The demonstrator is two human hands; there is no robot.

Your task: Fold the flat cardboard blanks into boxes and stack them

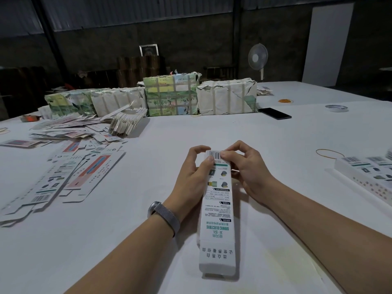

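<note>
Between hands (220, 166), box (217, 211) lengthwise, pointing away

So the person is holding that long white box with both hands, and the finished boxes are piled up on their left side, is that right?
Not quite. Both the left hand and the right hand do hold the long white box, but the finished boxes lie on the person's right. What lies on the left is the flat blanks, still unfolded. The head view shows this.
</note>
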